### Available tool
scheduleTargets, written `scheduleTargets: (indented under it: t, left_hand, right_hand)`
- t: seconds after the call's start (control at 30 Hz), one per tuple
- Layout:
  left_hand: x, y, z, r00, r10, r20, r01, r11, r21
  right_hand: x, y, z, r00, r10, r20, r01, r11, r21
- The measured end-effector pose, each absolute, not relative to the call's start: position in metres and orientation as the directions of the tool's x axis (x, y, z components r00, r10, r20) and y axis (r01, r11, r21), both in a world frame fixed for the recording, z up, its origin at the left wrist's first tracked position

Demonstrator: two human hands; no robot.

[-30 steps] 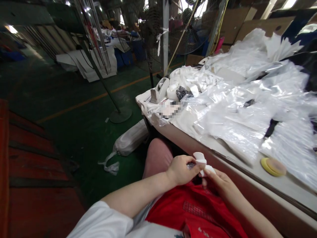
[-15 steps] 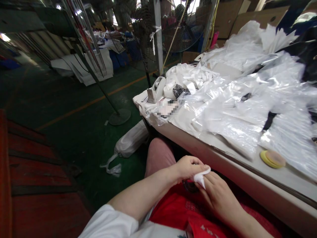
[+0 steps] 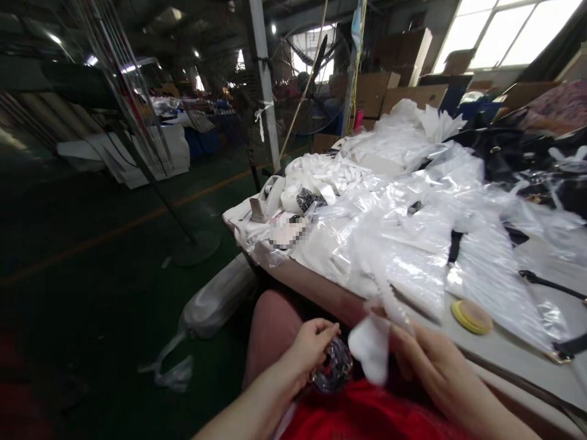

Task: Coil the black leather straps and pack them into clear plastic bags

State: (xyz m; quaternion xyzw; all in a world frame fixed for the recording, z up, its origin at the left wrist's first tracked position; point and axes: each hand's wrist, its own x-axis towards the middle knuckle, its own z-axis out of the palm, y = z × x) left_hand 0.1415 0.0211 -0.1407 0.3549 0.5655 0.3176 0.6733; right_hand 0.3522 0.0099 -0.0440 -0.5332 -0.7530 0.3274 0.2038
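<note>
My left hand [image 3: 308,347] is curled round a small dark, shiny object [image 3: 334,365] held over my lap, which is covered by red cloth [image 3: 362,412]. My right hand [image 3: 424,360] pinches a small white piece of material [image 3: 370,347], blurred by motion, just right of the dark object. Both hands sit below the front edge of the table [image 3: 495,348].
The table carries heaps of clear plastic bags [image 3: 413,244], white folded pieces [image 3: 330,174], a tape dispenser [image 3: 266,198], black straps [image 3: 455,245] and a yellow disc [image 3: 471,316]. A white sack [image 3: 215,299] lies on the green floor. Standing fans [image 3: 316,79] and cardboard boxes are behind.
The view has tilted up and shifted. My hands have drawn apart: the right now holds the white piece away from the left, which shows the dark shiny object.
</note>
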Motion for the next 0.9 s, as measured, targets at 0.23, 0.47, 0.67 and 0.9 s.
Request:
scheduleTargets:
  t: [0.23,0.47,0.67,0.9]
  left_hand:
    - [0.150,-0.009,-0.161,0.299,0.781,-0.548,-0.047,0.586,0.809]
    - [0.145,-0.015,-0.154,0.323,0.823,-0.468,0.047,0.480,0.876]
    - [0.149,-0.011,-0.155,0.323,0.826,-0.462,0.077,0.463,0.883]
    - [0.151,-0.010,-0.159,0.344,0.823,-0.453,0.083,0.454,0.887]
  right_hand:
    - [0.396,0.082,-0.034,-0.156,0.986,-0.060,0.653,0.057,-0.755]
    - [0.422,0.106,-0.050,-0.057,0.916,-0.398,0.809,-0.191,-0.555]
    - [0.424,0.112,-0.028,0.207,0.926,-0.317,0.954,-0.263,-0.146]
    - [0.431,0.147,-0.049,0.253,0.968,-0.001,0.926,-0.242,-0.289]
